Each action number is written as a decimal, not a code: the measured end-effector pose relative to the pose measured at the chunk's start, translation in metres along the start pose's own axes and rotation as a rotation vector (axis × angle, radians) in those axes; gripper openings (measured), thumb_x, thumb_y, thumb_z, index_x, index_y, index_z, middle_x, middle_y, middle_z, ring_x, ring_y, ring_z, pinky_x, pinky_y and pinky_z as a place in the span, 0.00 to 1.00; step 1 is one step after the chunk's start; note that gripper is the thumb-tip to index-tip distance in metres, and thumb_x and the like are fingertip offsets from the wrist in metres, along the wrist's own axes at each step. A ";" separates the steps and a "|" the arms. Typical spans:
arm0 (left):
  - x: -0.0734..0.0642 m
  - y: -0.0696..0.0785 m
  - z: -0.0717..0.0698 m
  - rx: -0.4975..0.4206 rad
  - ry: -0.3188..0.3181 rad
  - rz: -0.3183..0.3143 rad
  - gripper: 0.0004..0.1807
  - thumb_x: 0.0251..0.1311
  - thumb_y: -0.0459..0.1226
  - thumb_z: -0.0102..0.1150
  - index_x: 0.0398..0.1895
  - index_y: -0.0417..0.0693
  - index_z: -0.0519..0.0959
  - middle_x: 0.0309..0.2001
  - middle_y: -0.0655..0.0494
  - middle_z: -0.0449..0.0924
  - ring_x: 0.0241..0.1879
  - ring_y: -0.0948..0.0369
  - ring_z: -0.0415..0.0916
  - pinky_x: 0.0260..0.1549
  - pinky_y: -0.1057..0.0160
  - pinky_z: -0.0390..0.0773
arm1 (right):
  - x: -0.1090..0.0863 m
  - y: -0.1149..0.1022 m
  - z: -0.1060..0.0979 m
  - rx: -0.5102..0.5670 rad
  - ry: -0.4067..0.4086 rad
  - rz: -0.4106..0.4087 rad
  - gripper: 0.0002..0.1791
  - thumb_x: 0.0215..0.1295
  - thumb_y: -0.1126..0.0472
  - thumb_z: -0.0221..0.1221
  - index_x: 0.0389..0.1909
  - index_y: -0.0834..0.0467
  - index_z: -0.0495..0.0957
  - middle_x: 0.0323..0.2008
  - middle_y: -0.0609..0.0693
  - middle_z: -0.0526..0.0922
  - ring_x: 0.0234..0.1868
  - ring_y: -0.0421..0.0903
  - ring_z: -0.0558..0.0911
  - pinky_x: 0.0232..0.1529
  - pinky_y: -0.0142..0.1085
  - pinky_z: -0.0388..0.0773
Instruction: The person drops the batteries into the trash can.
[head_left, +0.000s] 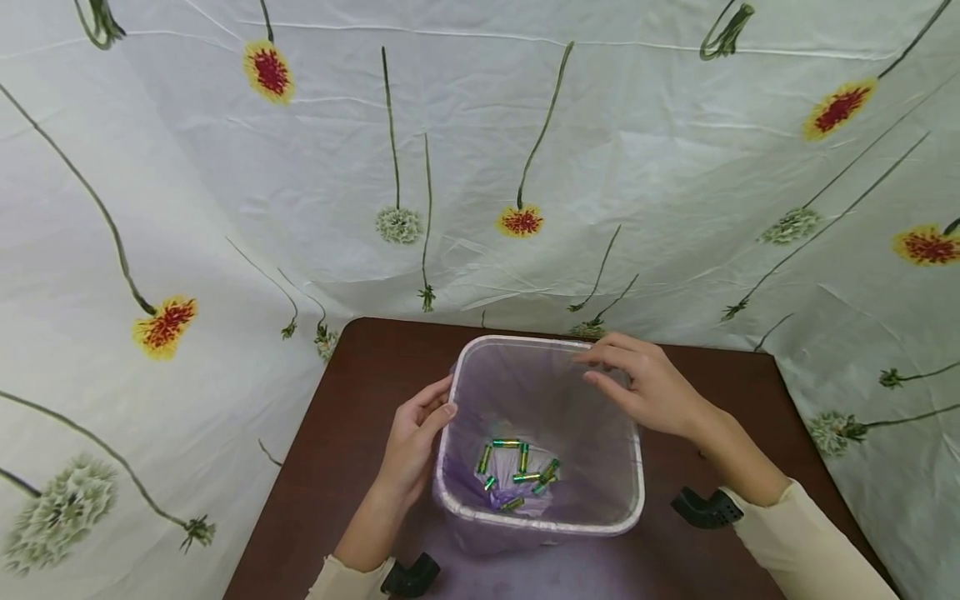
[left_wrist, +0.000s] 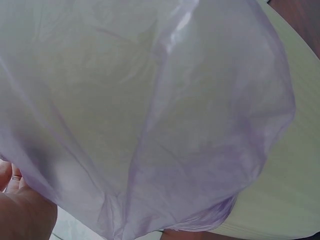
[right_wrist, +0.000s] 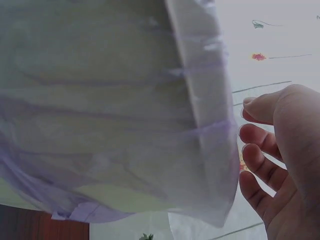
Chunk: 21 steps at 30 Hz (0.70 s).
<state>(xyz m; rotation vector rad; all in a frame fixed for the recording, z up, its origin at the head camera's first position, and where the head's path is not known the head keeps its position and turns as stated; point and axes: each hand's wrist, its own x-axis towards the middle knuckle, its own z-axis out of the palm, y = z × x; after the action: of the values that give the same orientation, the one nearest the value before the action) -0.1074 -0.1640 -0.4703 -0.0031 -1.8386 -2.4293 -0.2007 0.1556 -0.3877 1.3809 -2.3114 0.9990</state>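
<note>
A pale square bin (head_left: 542, 527) stands on the table, lined with a thin translucent purple plastic bag (head_left: 498, 542) folded over its rim. At its bottom lie several green and gold batteries (head_left: 527, 477). My left hand (head_left: 415, 437) holds the bin's left side, thumb at the rim and fingers along the outside. Over the back right corner is my right hand (head_left: 648, 383), its fingers loosely bent with nothing between them. In the right wrist view these fingers (right_wrist: 265, 165) are beside the bag-covered rim. Bag plastic (left_wrist: 200, 125) fills most of the left wrist view.
The dark brown table (head_left: 330, 467) extends to both sides of the bin. Behind it and at the sides hangs a white cloth (head_left: 465, 167) printed with flowers. A black wrist mount (head_left: 411, 575) shows at the left sleeve, another mount (head_left: 705, 508) at the right.
</note>
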 end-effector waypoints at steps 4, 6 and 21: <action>-0.001 0.001 0.000 -0.004 -0.001 0.003 0.25 0.69 0.26 0.55 0.68 0.26 0.71 0.52 0.38 0.80 0.49 0.58 0.78 0.47 0.65 0.79 | -0.007 0.002 -0.006 -0.010 -0.016 0.038 0.15 0.63 0.71 0.68 0.50 0.56 0.86 0.44 0.50 0.84 0.38 0.37 0.79 0.30 0.29 0.74; -0.001 0.001 0.000 -0.005 0.000 0.004 0.25 0.69 0.26 0.55 0.68 0.26 0.71 0.52 0.39 0.80 0.49 0.58 0.78 0.47 0.65 0.79 | -0.011 0.004 -0.009 -0.018 -0.007 0.051 0.16 0.63 0.72 0.68 0.50 0.56 0.86 0.44 0.49 0.84 0.38 0.37 0.79 0.31 0.30 0.74; 0.000 0.001 0.000 -0.010 -0.003 0.002 0.25 0.69 0.27 0.55 0.68 0.26 0.71 0.53 0.37 0.80 0.49 0.58 0.78 0.47 0.65 0.79 | -0.053 0.019 -0.025 -0.097 0.120 0.173 0.18 0.58 0.76 0.69 0.47 0.56 0.87 0.43 0.43 0.85 0.43 0.42 0.83 0.43 0.31 0.74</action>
<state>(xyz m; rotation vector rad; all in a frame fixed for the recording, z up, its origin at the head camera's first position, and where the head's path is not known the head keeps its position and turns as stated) -0.1074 -0.1638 -0.4693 -0.0091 -1.8270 -2.4381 -0.1925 0.2132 -0.4063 1.0697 -2.3863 0.9749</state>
